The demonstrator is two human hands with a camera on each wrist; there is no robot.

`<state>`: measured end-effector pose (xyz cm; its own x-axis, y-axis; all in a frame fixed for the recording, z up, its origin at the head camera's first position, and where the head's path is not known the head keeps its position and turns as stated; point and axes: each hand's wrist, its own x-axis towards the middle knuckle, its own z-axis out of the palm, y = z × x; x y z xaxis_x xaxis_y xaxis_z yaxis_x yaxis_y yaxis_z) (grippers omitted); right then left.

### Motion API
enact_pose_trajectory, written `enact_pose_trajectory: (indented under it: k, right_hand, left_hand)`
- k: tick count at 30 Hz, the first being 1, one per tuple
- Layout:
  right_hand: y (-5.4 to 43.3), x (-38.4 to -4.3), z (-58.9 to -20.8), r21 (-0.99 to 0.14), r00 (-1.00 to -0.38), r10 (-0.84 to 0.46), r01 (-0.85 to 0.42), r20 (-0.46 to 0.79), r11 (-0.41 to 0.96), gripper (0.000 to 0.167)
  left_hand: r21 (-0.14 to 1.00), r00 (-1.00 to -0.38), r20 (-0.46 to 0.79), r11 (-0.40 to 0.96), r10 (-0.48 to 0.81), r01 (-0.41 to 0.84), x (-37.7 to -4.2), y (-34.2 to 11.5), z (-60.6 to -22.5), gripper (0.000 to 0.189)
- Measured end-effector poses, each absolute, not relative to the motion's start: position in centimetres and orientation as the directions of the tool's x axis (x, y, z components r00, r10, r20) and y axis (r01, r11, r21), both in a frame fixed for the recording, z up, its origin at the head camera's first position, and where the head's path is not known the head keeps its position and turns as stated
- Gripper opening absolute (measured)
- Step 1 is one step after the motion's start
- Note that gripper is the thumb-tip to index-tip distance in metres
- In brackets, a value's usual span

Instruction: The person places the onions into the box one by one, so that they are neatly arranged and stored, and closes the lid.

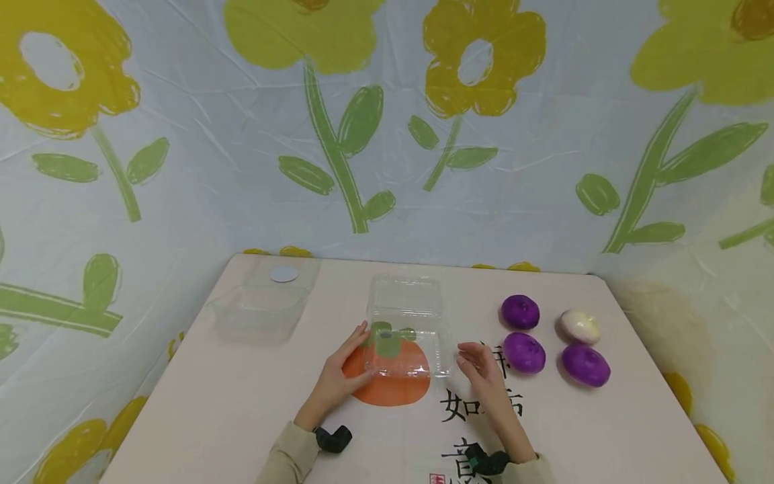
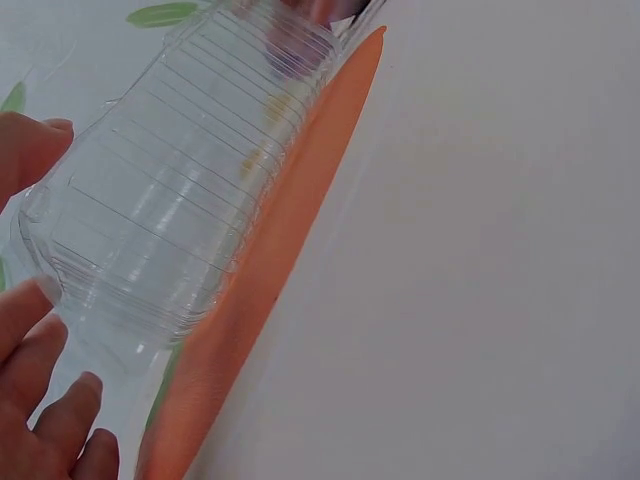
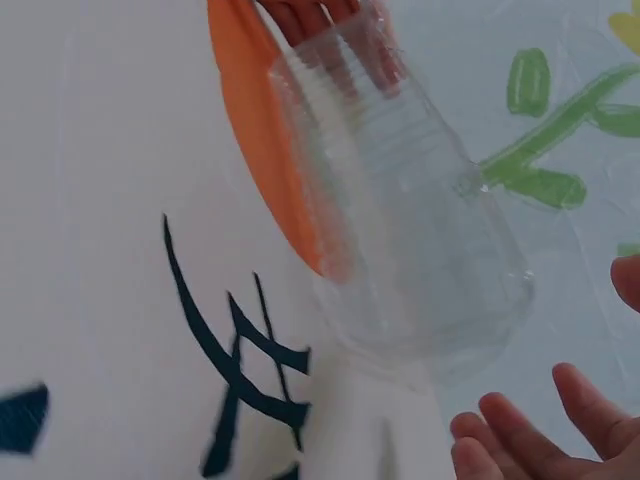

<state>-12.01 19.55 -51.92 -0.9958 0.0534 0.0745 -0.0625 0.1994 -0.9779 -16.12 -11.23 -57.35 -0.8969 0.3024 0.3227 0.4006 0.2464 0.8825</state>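
A hinged clear plastic box (image 1: 406, 374) stands with its lid raised, over the orange persimmon print in the middle of the table. Along its left side lies my left hand (image 1: 337, 375), fingers extended and thumb near the front corner. The left wrist view shows one fingertip right at the edge of the clear box (image 2: 180, 190), the other fingers spread below. My right hand (image 1: 484, 376) hovers off the box's right side, fingers loosely bent and holding nothing. In the right wrist view its fingers (image 3: 520, 430) are apart from the box (image 3: 420, 220).
At the right are several purple onion-like rounds (image 1: 525, 353) and a cream-white one (image 1: 580, 327). A second clear plastic box (image 1: 260, 312), its lid open with a white round label (image 1: 284, 274), stands at the back left. Flower-printed cloth (image 1: 399, 228) walls the table's back and sides.
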Motion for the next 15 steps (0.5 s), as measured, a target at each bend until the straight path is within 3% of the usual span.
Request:
enact_pose_trajectory:
  k: [4, 8, 12, 15]
  right_hand:
    - [21.1, -11.9, -50.6, -0.948, -0.952, 0.13, -0.251, 0.279, 0.197, 0.031]
    - [22.9, -12.0, -49.9, -0.873, -0.855, 0.229, -0.402, 0.466, 0.276, 0.032]
    - [24.7, -12.1, -49.7, -0.82, -0.758, 0.348, -0.417, 0.552, 0.392, 0.034]
    - [25.6, -12.0, -49.3, -0.824, -0.707, 0.436, -0.399, 0.556, 0.403, 0.033]
  left_hand:
    - [0.875, -0.89, 0.336, 0.247, 0.308, 0.416, -16.3, -11.2, -57.4, 0.071]
    - [0.87, -0.884, 0.352, 0.24, 0.307, 0.43, -16.3, -11.3, -57.6, 0.071]
    - [0.873, -0.884, 0.359, 0.228, 0.301, 0.432, -16.3, -11.3, -57.7, 0.071]
    - [0.872, -0.884, 0.363, 0.225, 0.295, 0.434, -16.1, -11.2, -57.6, 0.07]
